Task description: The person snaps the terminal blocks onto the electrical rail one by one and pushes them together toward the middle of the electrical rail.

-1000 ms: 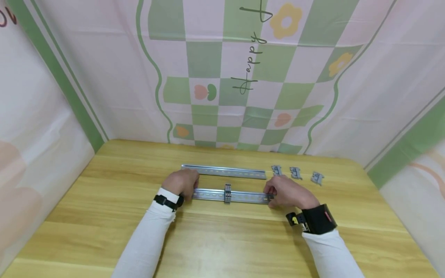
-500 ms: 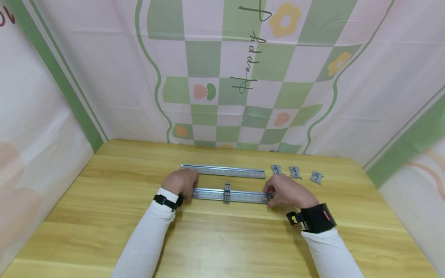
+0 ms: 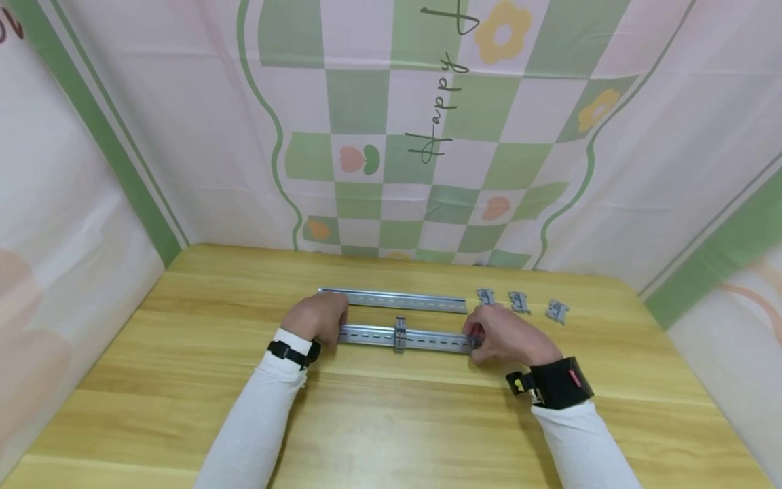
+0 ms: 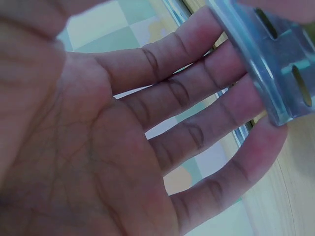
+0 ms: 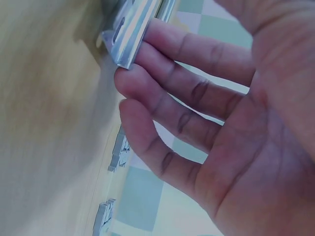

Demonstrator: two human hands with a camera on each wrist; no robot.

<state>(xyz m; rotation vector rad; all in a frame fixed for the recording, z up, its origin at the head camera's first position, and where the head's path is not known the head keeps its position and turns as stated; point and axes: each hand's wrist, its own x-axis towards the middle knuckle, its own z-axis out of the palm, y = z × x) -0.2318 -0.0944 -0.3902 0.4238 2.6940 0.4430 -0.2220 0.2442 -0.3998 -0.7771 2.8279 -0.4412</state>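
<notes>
A slotted metal DIN rail (image 3: 369, 335) lies crosswise between my hands, with a small stack of grey terminal blocks (image 3: 400, 334) seated near its middle. At its left end my left hand (image 3: 314, 319) grips it; in the left wrist view the fingertips (image 4: 241, 101) meet the rail's long edge (image 4: 246, 44), and the thumb reaches over the top. My right hand (image 3: 513, 337) pinches the other end. Seen from the right wrist, fingertips (image 5: 134, 81) press along the edge by the rail's cut corner (image 5: 129, 46).
Behind, a second bare DIN rail (image 3: 403, 301) lies on the wooden table (image 3: 379, 428). Single grey terminal blocks lie at the back right: one near the rail's end (image 3: 485, 297), a middle block (image 3: 518, 302) and an outer block (image 3: 556, 311). A patterned curtain (image 3: 360, 102) hangs behind the table.
The held rail has shifted slightly toward the back and tilted, so its slots now look dark. Both hands keep their grip and have barely moved.
</notes>
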